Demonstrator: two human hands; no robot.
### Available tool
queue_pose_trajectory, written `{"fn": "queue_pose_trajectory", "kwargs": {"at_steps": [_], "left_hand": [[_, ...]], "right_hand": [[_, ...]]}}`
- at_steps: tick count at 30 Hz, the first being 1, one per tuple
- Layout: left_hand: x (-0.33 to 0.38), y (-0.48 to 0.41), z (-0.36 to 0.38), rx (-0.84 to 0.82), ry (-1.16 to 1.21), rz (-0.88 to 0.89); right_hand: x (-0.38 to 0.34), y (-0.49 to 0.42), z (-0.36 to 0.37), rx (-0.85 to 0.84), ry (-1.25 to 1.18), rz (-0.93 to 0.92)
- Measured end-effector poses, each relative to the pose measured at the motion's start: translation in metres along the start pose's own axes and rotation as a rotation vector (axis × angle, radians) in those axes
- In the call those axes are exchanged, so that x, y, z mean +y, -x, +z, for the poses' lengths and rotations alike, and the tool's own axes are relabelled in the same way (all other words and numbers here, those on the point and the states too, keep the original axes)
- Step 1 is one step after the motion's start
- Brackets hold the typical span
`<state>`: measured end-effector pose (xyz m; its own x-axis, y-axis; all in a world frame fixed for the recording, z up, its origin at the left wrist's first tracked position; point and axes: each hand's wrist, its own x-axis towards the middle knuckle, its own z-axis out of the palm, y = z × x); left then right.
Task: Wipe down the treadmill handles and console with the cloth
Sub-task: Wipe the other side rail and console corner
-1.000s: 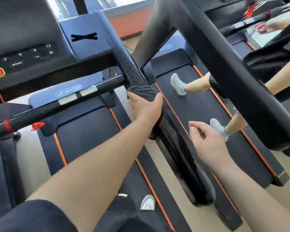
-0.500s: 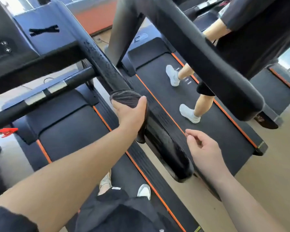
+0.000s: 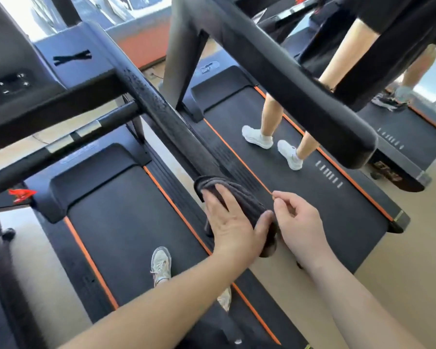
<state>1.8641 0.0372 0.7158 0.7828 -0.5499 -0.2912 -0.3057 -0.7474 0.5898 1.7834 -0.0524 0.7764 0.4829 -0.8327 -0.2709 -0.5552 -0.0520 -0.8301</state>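
Cloth (image 3: 239, 205) wraps handle (image 3: 161, 107) end, running along it; left hand (image 3: 233, 226) clasps it, right hand (image 3: 298, 222) half-curled, empty.

Two bare hands show: the left hand (image 3: 233, 222) and the right hand (image 3: 300, 222). One dark grey cloth (image 3: 239, 202) is in view. Three treadmill belts can be counted: the near belt (image 3: 126, 222), the middle belt (image 3: 300, 187) and the far belt (image 3: 408, 139). Two padded side handles stand out, the near handle (image 3: 161, 107) and the neighbouring handle (image 3: 300, 96). One console button panel (image 3: 10, 83) shows. Two white sneakers (image 3: 258, 137) step on the middle belt. One red clip (image 3: 20, 193) hangs at left.
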Motion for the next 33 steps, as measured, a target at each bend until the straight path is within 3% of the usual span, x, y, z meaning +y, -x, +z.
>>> {"fn": "queue_pose_trajectory", "kwargs": {"at_steps": [3,6,9,12,14,15,17,22,24,29,33], "left_hand": [[-0.001,-0.054,-0.044,0.09,-0.301,0.093],[0.005,-0.068,-0.058,0.092,-0.607,0.394],[0.015,-0.026,-0.031,-0.038,-0.7,0.695],[0.014,0.007,-0.001,-0.207,-0.847,1.121],[0.009,-0.01,-0.002,-0.29,-0.755,1.357],[0.009,-0.024,-0.013,-0.325,-0.688,1.39],[0.01,-0.056,-0.041,-0.303,-0.666,1.299],[0.004,-0.09,-0.071,0.043,-0.557,0.864],[0.001,-0.073,-0.06,0.036,-0.466,0.849],[-0.011,-0.091,-0.091,-0.241,-0.38,1.084],[-0.028,-0.186,-0.149,-0.086,-0.613,0.917]], "right_hand": [[-0.003,0.001,-0.002,0.012,-0.004,-0.003],[-0.004,0.005,-0.004,0.025,-0.032,-0.007],[-0.001,0.007,-0.015,0.071,-0.048,0.002],[0.006,0.009,-0.025,0.099,-0.044,0.03],[0.01,0.009,-0.03,0.092,-0.021,0.033],[0.012,0.009,-0.031,0.088,-0.012,0.033],[0.013,0.008,-0.032,0.073,-0.004,0.042],[0.0,0.0,-0.017,0.057,-0.028,0.026],[-0.009,-0.01,-0.009,0.061,-0.038,0.02],[-0.04,-0.042,0.02,0.047,0.024,-0.008],[-0.07,-0.067,0.059,0.017,0.045,-0.032]]}}
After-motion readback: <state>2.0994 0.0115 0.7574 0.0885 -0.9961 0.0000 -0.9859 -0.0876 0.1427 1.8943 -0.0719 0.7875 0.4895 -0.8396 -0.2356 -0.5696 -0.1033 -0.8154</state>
